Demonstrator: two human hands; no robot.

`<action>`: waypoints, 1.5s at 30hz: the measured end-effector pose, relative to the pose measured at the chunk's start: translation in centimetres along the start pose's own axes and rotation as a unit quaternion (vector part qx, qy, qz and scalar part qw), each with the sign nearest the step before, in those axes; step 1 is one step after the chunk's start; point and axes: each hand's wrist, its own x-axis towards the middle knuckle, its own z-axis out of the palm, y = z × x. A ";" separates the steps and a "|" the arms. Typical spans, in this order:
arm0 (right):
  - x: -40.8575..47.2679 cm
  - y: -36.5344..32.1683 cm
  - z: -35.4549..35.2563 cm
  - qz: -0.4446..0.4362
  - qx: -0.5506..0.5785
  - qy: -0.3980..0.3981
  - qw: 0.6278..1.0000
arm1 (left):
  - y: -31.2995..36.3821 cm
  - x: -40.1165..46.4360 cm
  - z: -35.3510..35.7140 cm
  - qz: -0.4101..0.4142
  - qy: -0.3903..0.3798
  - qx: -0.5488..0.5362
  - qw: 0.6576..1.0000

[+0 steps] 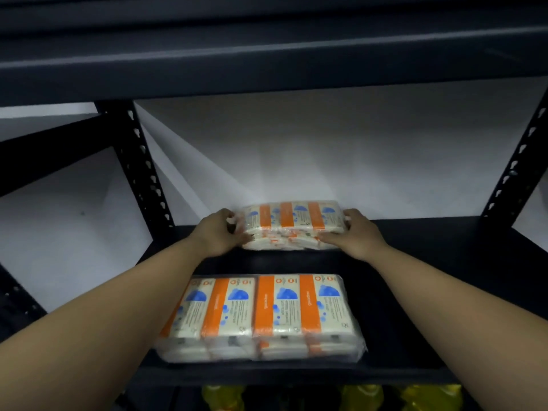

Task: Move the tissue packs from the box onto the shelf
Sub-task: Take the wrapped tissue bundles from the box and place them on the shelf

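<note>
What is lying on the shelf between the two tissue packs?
Nothing: in the head view, only bare dark shelf separates the far tissue pack from the near tissue pack.

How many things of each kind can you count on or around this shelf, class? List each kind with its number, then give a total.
Tissue packs: 2, the far pack and the near pack
Hands on the far pack: 2, left hand and right hand
Yellow items below the shelf: too cut off to count
Total counted: 4
</note>
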 end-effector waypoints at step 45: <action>-21.0 0.4 2.2 -0.125 -0.131 -0.047 0.982 | -11.2 -19.3 -0.1 0.162 0.037 0.034 0.985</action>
